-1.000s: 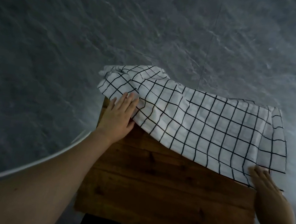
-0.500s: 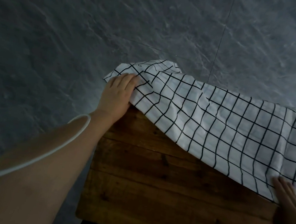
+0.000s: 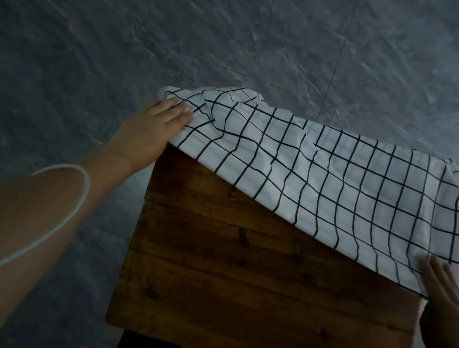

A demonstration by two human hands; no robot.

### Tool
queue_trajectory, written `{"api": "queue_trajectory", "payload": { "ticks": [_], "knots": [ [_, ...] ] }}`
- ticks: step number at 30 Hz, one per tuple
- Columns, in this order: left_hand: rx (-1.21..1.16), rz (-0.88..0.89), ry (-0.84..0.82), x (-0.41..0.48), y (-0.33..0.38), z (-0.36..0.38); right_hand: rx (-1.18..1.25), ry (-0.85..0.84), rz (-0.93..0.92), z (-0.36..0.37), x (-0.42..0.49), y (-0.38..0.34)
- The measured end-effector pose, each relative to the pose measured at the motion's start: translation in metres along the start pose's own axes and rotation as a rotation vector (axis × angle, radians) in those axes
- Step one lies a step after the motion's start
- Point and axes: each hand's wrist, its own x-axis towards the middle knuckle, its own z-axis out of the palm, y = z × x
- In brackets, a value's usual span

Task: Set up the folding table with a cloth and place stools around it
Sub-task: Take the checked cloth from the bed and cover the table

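Wooden table (image 3: 240,287) on grey floor (image 3: 122,51); checked cloth (image 3: 334,184) covers far half.

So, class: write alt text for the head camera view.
Two bare hands spread a white black-grid cloth over a wooden table: left hand at the far corner, right hand at the near edge. Grey floor surrounds it.

Both hands (image 3: 154,130) flat on checked cloth (image 3: 334,184), seemingly; table (image 3: 240,287) half covered.

Your view is dim and bluish, with no clear light source. The white cloth (image 3: 333,189) is the brightest patch; the table (image 3: 240,287) is dark. Edges bow from the wide lens, and the floor (image 3: 123,37) looks soft.
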Motion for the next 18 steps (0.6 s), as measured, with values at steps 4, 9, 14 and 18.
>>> {"api": "queue_trajectory", "payload": {
  "ticks": [4,9,14,18],
  "knots": [
    [0.024,-0.015,-0.025,-0.039,0.021,-0.010,-0.062,0.124,-0.033,-0.009,-0.005,-0.008],
    [0.027,-0.075,-0.053,-0.093,0.054,-0.006,-0.130,0.175,-0.060,-0.014,-0.026,-0.007],
    [0.051,-0.088,-0.051,-0.140,0.076,0.010,-0.174,0.213,-0.088,-0.010,-0.053,0.002],
    [-0.008,-0.147,-0.041,-0.170,0.098,0.004,-0.215,0.217,-0.096,-0.001,-0.082,0.000]
  ]
}}
